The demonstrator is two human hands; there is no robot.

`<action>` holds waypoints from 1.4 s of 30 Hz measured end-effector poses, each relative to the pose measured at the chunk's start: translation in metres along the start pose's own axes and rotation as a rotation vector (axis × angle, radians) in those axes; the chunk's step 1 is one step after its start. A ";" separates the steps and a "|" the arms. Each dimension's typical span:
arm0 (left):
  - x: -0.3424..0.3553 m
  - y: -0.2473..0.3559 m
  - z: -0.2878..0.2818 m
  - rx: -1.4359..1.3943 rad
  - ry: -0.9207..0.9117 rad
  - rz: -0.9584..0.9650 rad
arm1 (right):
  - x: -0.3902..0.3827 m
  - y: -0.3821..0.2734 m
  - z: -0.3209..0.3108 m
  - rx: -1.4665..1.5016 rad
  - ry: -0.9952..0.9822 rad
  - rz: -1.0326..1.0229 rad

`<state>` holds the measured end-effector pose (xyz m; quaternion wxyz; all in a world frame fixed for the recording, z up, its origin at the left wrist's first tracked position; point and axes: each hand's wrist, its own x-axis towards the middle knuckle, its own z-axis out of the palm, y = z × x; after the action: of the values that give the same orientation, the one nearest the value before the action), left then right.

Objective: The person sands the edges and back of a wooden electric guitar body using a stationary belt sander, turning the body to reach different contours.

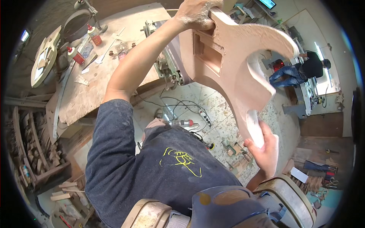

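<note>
An unfinished wooden electric guitar body (237, 62), pale and dusty, is held up in front of me, tilted, with a rectangular cavity cut in its face. My left hand (195, 15), coated with dust, grips its far edge at the top. Down at the near end, my right hand (266, 148) is closed around a narrow horn, thumb on the near side and fingers partly hidden behind it. Just left of the body stands a belt sander (178, 57); its grey belt lies right beside the body's edge. Whether wood and belt touch, I cannot tell.
A wooden workbench (118, 38) at left bears glue bottles (94, 35) and another guitar body (45, 57). Cables (186, 106) and a red-and-grey power tool (184, 122) lie low ahead. Clamps (234, 148) sit right of them. Another person (304, 70) works at far right.
</note>
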<state>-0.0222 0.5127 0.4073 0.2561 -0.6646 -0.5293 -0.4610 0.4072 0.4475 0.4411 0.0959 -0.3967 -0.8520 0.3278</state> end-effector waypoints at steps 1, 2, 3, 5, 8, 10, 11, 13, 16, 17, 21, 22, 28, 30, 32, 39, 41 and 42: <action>0.000 -0.006 0.001 -0.033 0.019 -0.039 | 0.001 -0.005 -0.005 -0.042 0.047 -0.072; -0.001 -0.012 0.003 -0.065 0.038 -0.078 | 0.003 -0.011 -0.011 -0.084 0.093 -0.144; -0.003 -0.017 0.006 -0.076 0.058 -0.115 | 0.006 -0.020 -0.018 -0.052 0.085 -0.126; -0.005 -0.028 0.006 -0.064 0.058 -0.138 | 0.012 -0.034 -0.027 -0.065 0.099 -0.177; -0.014 -0.040 0.004 -0.052 0.035 -0.211 | 0.024 -0.052 -0.037 -0.060 0.118 -0.230; -0.015 -0.039 0.005 -0.063 0.014 -0.256 | 0.030 -0.058 -0.043 -0.102 0.182 -0.344; -0.014 -0.034 0.007 -0.116 0.025 -0.342 | 0.032 -0.062 -0.045 -0.083 0.195 -0.367; -0.012 -0.026 0.003 -0.165 0.033 -0.434 | 0.041 -0.074 -0.052 -0.086 0.191 -0.375; -0.014 -0.027 -0.007 -0.328 -0.079 -0.749 | 0.060 -0.086 -0.059 -0.095 0.180 -0.413; -0.017 -0.033 -0.006 -0.352 -0.073 -0.783 | 0.066 -0.089 -0.059 -0.114 0.184 -0.420; -0.030 -0.052 0.002 -0.439 -0.037 -0.818 | 0.088 -0.108 -0.060 -0.090 0.191 -0.482; -0.030 -0.052 0.000 -0.533 -0.048 -0.868 | 0.093 -0.113 -0.060 -0.089 0.190 -0.481; -0.048 -0.076 0.026 -0.557 0.006 -0.887 | 0.124 -0.133 -0.067 -0.096 0.146 -0.456; -0.066 -0.104 0.039 -0.513 0.019 -0.861 | 0.138 -0.138 -0.069 -0.093 0.132 -0.473; -0.075 -0.120 0.049 -0.391 -0.023 -0.830 | 0.154 -0.143 -0.075 -0.177 0.120 -0.491; -0.102 -0.133 0.061 -0.273 -0.032 -0.779 | 0.221 -0.149 -0.096 -0.360 0.173 -0.565; -0.104 -0.130 0.068 -0.330 -0.035 -0.816 | 0.232 -0.143 -0.102 -0.370 0.229 -0.624; -0.105 -0.128 0.072 -0.385 -0.037 -0.851 | 0.236 -0.144 -0.104 -0.380 0.260 -0.652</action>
<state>-0.1192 0.5624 0.2636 -0.0934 -0.4321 -0.6642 -0.6029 0.2058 0.6050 0.5895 0.2268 -0.1542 -0.9595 0.0637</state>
